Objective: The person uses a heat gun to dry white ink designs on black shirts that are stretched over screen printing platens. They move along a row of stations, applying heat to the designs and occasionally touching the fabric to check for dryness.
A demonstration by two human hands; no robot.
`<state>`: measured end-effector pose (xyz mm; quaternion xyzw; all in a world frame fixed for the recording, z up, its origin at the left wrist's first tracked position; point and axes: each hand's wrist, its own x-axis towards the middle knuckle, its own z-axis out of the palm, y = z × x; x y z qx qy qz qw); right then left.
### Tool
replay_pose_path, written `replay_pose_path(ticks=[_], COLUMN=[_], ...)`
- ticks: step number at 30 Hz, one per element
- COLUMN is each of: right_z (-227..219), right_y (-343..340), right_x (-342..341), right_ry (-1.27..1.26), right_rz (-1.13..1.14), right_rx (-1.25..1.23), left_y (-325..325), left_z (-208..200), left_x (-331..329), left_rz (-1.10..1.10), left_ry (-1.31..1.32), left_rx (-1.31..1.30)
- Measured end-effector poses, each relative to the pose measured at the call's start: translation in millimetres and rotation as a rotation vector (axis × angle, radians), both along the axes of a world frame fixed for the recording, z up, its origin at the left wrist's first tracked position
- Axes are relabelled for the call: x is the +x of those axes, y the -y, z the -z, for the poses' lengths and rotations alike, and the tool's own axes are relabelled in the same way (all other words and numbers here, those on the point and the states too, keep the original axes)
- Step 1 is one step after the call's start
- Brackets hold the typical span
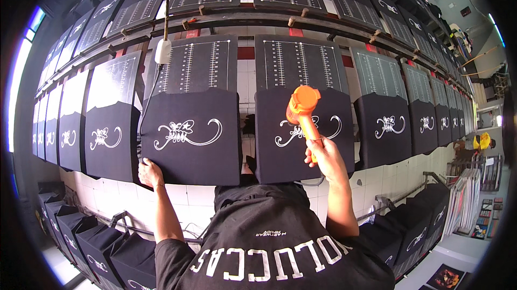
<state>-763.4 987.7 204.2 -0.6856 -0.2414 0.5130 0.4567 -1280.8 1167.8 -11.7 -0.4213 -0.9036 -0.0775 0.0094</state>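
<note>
My right hand (324, 155) is wrapped round the handle of an orange heat gun (304, 104), held above a black T-shirt (301, 163) on a board. The gun's body covers part of that shirt's white winged print. At the left edge of the neighbouring black T-shirt (196, 163), my left hand (150, 173) is closed with its fingers curled; what they hold, if anything, is hidden. The white print (187, 132) on this shirt lies in full view. Both shirts cover the near part of dark boards (207, 69) marked with white scales.
A white socket (162, 52) hangs on a cable, with a black cord (144, 112) running down beside the left board. More shirt-covered boards (383, 128) line both sides, a wooden rail (242, 18) crosses beyond, and another row (97, 241) stands behind me. Frames (463, 198) lean at right.
</note>
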Motion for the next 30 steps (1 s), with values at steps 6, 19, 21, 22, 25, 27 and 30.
replay_pose_path(ticks=[6, 19, 21, 22, 25, 27, 30], right_z=[-1.5, -0.3, -2.1, -3.9, -0.9, -1.6, 0.4], right_y=[30.2, 59.8, 54.9, 53.0, 50.9, 45.6, 40.2], right_x=[10.5, 8.7, -2.1, -3.6, 2.5, -7.4, -10.7], right_ry=[0.039, -0.042, 0.010, -0.003, -0.120, -0.060, -0.060], right_rz=[0.156, 0.198, 0.194, 0.180, 0.155, 0.133, 0.071], right_rx=[-0.041, -0.030, -0.024, -0.013, 0.001, 0.005, 0.001], left_y=[2.3, 1.7, 1.5, 0.9, 0.8, 1.2, 1.4], left_z=[-1.4, -0.1, 0.9, 0.5, 1.7, 3.0, 1.4], left_x=[-0.4, -1.9, -1.4, -2.2, -2.6, -4.3, -2.1], left_rz=[0.013, 0.000, 0.001, -0.004, 0.001, 0.005, 0.009], left_ry=[0.014, 0.040, 0.022, 0.038, 0.031, 0.015, 0.019], left_rx=[0.017, 0.016, 0.030, 0.005, 0.001, 0.019, 0.022])
